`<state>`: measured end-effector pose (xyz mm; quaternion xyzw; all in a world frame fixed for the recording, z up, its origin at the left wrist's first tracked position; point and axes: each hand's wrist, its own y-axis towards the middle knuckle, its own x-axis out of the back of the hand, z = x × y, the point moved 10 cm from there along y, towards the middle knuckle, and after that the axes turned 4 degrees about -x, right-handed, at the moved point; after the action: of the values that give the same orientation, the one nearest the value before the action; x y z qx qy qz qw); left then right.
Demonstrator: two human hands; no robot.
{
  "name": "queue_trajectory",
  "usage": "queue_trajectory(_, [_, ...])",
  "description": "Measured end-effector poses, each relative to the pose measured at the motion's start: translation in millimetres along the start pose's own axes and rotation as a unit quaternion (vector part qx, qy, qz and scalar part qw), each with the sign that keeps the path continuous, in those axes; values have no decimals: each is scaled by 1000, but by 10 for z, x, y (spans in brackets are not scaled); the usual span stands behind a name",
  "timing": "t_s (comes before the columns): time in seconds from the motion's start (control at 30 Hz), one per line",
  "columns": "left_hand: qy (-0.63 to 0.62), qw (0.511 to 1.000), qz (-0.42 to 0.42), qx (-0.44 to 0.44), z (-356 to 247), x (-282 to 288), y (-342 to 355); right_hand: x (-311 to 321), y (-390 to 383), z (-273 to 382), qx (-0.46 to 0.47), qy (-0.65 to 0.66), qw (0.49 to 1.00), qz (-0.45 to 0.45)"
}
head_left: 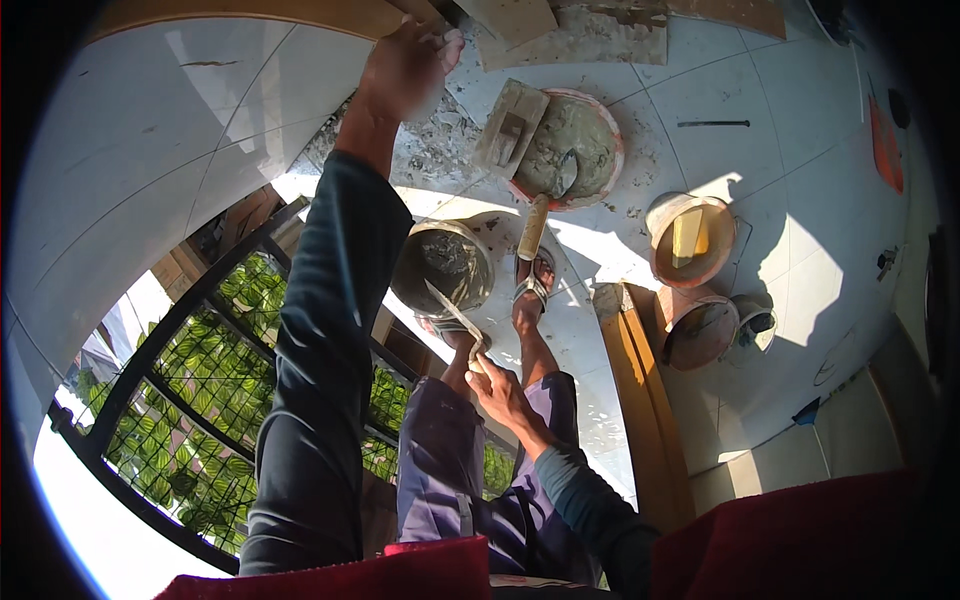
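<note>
My left hand (410,70) is stretched up to a wooden edge (330,18) at the top; it is blurred, so its grip is unclear. Low in the middle, my right hand (495,390) grips a pale trowel (450,308) by its handle, its blade angled over a bucket (432,262) with grey residue. Above, a round tub (585,135) holds wet grey mortar. A wooden float (508,125) rests across its left rim, and a second trowel with a wooden handle (534,226) lies in it, handle toward me.
Pale buckets (705,340), one holding a yellow sponge (688,238), stand at right beside wooden planks (648,400). Dirty boards (570,40) lie at the back, a thin rod (713,124) on the tiles. A black mesh railing (200,390) with greenery behind is at left.
</note>
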<state>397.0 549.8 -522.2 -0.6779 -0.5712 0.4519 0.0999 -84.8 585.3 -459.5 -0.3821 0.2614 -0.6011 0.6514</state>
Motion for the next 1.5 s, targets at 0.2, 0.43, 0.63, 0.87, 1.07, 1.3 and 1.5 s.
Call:
queue_trajectory(0.2, [219, 938, -259, -76, 59, 2094, -1878, 112, 113, 577, 172, -118, 977, 37])
queue_trajectory(0.43, [336, 852, -357, 183, 1795, 3850, -3459, -333, 852, 99, 290, -602, 743, 20])
queue_trajectory(0.63, [194, 915, -168, 312, 3122, 3577, -3671, -244, 1158, 62, 111, -329, 936, 66])
queue_trajectory(0.87, [-214, 947, -218, -98, 2930, 3588, -3412, -159, 1279, -227, -112, -124, 964, 208])
queue_trajectory(1.07, [-34, 981, -189, -26, 2298, 3796, -3398, -281, 1486, -410, -201, -148, 939, 237])
queue_trajectory(1.3, [20, 971, -234, -53, 1688, 4130, -3567, -425, 1538, -157, 90, -242, 929, 265])
queue_trajectory(1.5, [34, 961, -255, -103, 1460, 4192, -3342, 330, 1273, -483, -185, -126, 943, 245])
